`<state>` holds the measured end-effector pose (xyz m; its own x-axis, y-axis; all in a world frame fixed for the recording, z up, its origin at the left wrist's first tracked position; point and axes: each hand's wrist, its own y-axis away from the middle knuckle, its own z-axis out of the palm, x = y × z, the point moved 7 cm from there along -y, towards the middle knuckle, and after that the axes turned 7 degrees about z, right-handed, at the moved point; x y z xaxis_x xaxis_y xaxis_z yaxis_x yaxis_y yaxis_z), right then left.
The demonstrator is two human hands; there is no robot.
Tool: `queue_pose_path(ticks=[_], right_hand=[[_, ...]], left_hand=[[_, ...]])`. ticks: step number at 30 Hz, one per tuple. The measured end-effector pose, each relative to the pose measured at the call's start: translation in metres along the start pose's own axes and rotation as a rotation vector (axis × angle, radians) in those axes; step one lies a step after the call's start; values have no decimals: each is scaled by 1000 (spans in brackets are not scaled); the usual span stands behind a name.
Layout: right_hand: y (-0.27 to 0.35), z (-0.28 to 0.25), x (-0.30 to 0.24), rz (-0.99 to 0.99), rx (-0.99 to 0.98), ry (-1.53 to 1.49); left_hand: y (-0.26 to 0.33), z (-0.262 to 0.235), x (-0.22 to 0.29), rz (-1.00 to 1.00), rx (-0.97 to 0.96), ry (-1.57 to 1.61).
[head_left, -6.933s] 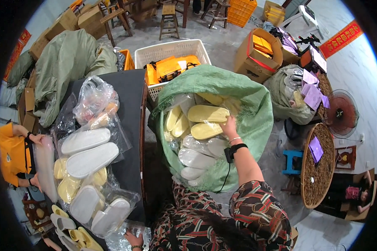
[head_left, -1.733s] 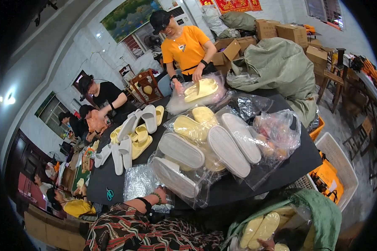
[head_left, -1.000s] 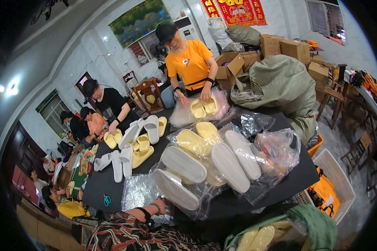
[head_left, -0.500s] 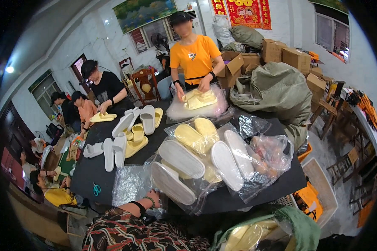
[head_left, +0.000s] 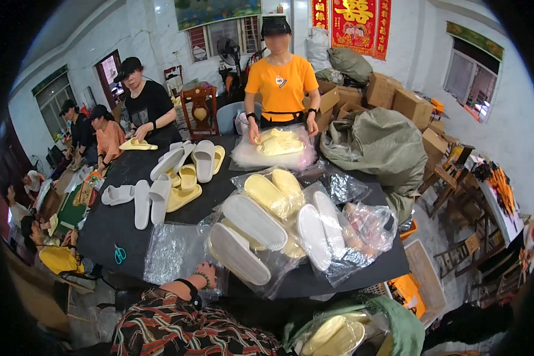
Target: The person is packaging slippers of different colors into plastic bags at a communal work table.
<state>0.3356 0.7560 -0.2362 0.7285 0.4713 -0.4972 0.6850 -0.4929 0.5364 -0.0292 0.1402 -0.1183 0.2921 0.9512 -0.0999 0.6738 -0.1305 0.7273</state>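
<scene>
Only my left hand point(head_left: 206, 274) shows, a beaded bracelet and dark band on its wrist. It rests at the table's near edge, on or against a flat clear plastic bag point(head_left: 171, 252); its fingers are too small and partly hidden to read. My right hand is out of sight. Just right of the left hand lie bagged grey slippers point(head_left: 238, 254), soles up, beside bagged yellow slippers point(head_left: 266, 193) and another bagged pair with pale soles point(head_left: 313, 236). Loose grey and yellow slippers point(head_left: 141, 204) stand farther left. Teal scissors point(head_left: 120, 254) lie near the left edge.
Across the black table point(head_left: 104, 237), a person in orange point(head_left: 282, 83) stands behind yellow slippers on stacked plastic bags point(head_left: 249, 157). Another in black point(head_left: 148, 107) handles a yellow slipper. A green sack point(head_left: 406, 332) with bagged slippers stands close right; a white crate point(head_left: 424, 279) sits beyond.
My view has shifted and tilted. The person in orange has taken one hand off the yellow slippers and lowered it beside the bags. My left hand stays by the plastic bag.
</scene>
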Motion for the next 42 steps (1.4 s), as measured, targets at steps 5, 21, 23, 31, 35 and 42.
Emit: queue_pose_path(ticks=[5, 21, 23, 31, 35, 42], right_hand=[[42, -26, -27, 8, 1, -167], [128, -81, -112, 153, 111, -726], [141, -86, -102, 156, 159, -765], [136, -60, -92, 86, 276, -974], [119, -61, -90, 29, 341, -1074], [113, -81, -47, 21, 434, -1126]], left_hand=[[-1, 5, -7, -57, -23, 12], [19, -10, -10, -22, 58, 109], [47, -27, 2, -44, 68, 228], [45, -23, -4, 21, 66, 144], [37, -8, -6, 43, 83, 127], [38, -19, -3, 60, 143, 158]])
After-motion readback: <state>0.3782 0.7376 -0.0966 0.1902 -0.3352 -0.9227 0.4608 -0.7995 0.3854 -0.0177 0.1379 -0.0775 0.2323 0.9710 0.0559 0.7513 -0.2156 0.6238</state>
